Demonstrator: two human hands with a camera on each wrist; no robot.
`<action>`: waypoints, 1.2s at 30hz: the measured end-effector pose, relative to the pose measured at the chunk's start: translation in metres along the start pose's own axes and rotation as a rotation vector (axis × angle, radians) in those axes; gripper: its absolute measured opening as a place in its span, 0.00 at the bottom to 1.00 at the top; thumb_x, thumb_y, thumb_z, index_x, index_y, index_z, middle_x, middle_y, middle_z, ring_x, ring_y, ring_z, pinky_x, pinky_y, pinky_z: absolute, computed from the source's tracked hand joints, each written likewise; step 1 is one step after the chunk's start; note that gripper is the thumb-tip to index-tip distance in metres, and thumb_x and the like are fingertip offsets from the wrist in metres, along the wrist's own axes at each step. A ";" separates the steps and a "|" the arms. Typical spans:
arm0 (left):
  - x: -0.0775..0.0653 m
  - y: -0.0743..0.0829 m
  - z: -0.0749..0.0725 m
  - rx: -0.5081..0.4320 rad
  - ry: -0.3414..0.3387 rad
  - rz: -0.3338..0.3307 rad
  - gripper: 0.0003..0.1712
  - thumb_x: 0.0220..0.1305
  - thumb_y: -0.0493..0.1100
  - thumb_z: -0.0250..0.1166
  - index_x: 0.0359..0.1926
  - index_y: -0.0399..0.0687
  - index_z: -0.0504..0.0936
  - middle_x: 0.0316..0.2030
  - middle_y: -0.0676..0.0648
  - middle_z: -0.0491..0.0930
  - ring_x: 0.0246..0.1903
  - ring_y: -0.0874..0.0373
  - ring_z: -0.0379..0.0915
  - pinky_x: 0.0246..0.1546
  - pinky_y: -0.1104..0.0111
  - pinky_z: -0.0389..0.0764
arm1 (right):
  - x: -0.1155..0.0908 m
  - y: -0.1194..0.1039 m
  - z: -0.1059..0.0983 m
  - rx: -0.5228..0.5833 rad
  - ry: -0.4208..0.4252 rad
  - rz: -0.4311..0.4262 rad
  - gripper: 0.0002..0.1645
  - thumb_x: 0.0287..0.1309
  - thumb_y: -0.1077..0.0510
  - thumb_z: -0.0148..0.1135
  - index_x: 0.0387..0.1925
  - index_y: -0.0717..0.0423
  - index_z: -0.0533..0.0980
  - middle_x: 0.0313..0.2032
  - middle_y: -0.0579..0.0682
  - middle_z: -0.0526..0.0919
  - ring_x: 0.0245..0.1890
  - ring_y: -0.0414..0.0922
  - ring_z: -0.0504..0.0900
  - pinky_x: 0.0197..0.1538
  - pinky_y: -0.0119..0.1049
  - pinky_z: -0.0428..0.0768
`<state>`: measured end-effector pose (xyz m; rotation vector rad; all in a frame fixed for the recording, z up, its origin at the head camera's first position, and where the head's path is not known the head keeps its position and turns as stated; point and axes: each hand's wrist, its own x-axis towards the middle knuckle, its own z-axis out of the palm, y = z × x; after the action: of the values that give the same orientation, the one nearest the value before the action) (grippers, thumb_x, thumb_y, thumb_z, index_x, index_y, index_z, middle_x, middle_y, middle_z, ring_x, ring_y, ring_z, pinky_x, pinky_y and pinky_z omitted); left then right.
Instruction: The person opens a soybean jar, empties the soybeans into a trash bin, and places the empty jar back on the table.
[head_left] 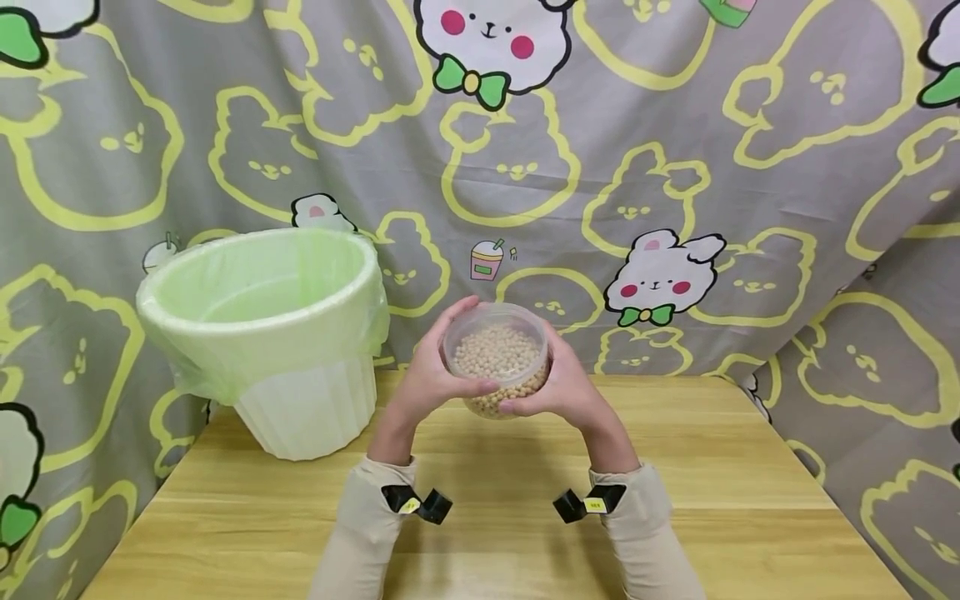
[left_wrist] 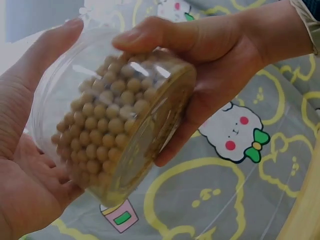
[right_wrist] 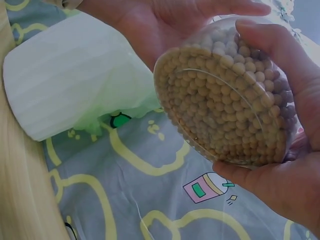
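Note:
Between both hands is a round clear plastic tub (head_left: 498, 354), held up over the table and more than half filled with small round beige balls (left_wrist: 100, 120) that look like dried beans. My left hand (head_left: 438, 367) grips it from the left, thumb laid across the near side. From the right, my right hand (head_left: 566, 375) grips the opposite wall, its thumb low on the front. The tub's underside (right_wrist: 215, 110) shows in the right wrist view, with the balls pressed against it. Both wrist views show the tub tilted.
A white ribbed bin (head_left: 315, 408) lined with a pale green plastic bag (head_left: 217, 350) stands on the table's left. The wooden table (head_left: 510, 517) runs back to a grey curtain (head_left: 517, 158) with yellow cartoon outlines. Each wrist carries a small black camera.

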<state>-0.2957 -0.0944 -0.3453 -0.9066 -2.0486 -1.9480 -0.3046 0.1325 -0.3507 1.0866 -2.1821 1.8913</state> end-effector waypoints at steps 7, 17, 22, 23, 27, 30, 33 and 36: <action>0.001 0.002 0.005 -0.028 0.114 0.039 0.66 0.40 0.60 0.85 0.77 0.53 0.60 0.71 0.46 0.69 0.65 0.46 0.68 0.63 0.60 0.74 | -0.001 0.001 0.000 -0.041 0.039 0.008 0.70 0.31 0.66 0.87 0.76 0.42 0.59 0.66 0.53 0.70 0.62 0.52 0.71 0.60 0.42 0.79; 0.002 -0.004 -0.007 -0.082 0.235 0.030 0.70 0.36 0.73 0.80 0.77 0.48 0.62 0.69 0.41 0.70 0.63 0.50 0.69 0.59 0.72 0.76 | 0.000 -0.003 -0.007 -0.030 0.063 0.006 0.69 0.29 0.69 0.86 0.75 0.47 0.60 0.69 0.51 0.70 0.66 0.50 0.70 0.65 0.32 0.75; 0.002 -0.014 -0.019 -0.110 0.279 0.004 0.69 0.37 0.72 0.80 0.76 0.48 0.63 0.69 0.41 0.71 0.64 0.50 0.68 0.59 0.74 0.75 | -0.001 -0.004 -0.015 -0.048 0.096 0.012 0.69 0.29 0.69 0.85 0.75 0.47 0.61 0.69 0.53 0.70 0.66 0.50 0.71 0.65 0.30 0.75; 0.002 -0.017 -0.021 -0.123 0.291 -0.004 0.69 0.37 0.71 0.81 0.76 0.48 0.63 0.69 0.41 0.71 0.64 0.50 0.68 0.59 0.74 0.75 | -0.002 -0.004 -0.017 -0.046 0.103 0.010 0.69 0.29 0.70 0.85 0.75 0.46 0.61 0.69 0.54 0.69 0.66 0.50 0.71 0.65 0.30 0.75; 0.002 -0.026 -0.029 -0.188 0.327 -0.036 0.68 0.38 0.67 0.83 0.76 0.44 0.62 0.70 0.38 0.70 0.67 0.48 0.67 0.59 0.75 0.75 | -0.005 -0.006 -0.025 -0.033 0.135 0.015 0.68 0.30 0.73 0.84 0.75 0.47 0.61 0.70 0.55 0.68 0.66 0.49 0.71 0.64 0.30 0.76; 0.002 -0.033 -0.033 -0.199 0.343 -0.081 0.64 0.44 0.59 0.83 0.77 0.42 0.61 0.71 0.37 0.69 0.68 0.47 0.65 0.59 0.75 0.75 | -0.007 -0.009 -0.031 -0.026 0.161 0.023 0.68 0.31 0.73 0.83 0.76 0.47 0.60 0.70 0.57 0.67 0.66 0.47 0.70 0.63 0.29 0.76; 0.004 -0.043 -0.034 -0.136 0.351 -0.152 0.55 0.52 0.48 0.80 0.77 0.43 0.61 0.72 0.39 0.68 0.68 0.47 0.64 0.61 0.70 0.74 | -0.008 -0.011 -0.036 -0.009 0.179 0.028 0.68 0.31 0.74 0.82 0.76 0.48 0.60 0.70 0.57 0.66 0.66 0.47 0.70 0.61 0.28 0.77; 0.006 -0.055 -0.031 -0.050 0.341 -0.232 0.52 0.54 0.42 0.77 0.77 0.45 0.61 0.71 0.38 0.67 0.67 0.45 0.66 0.63 0.60 0.74 | -0.009 -0.012 -0.038 0.003 0.189 0.034 0.68 0.31 0.75 0.81 0.76 0.47 0.60 0.70 0.56 0.67 0.65 0.47 0.70 0.60 0.29 0.78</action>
<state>-0.3379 -0.1199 -0.3847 -0.3215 -1.9805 -2.1008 -0.3068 0.1707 -0.3357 0.8372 -2.1073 1.9246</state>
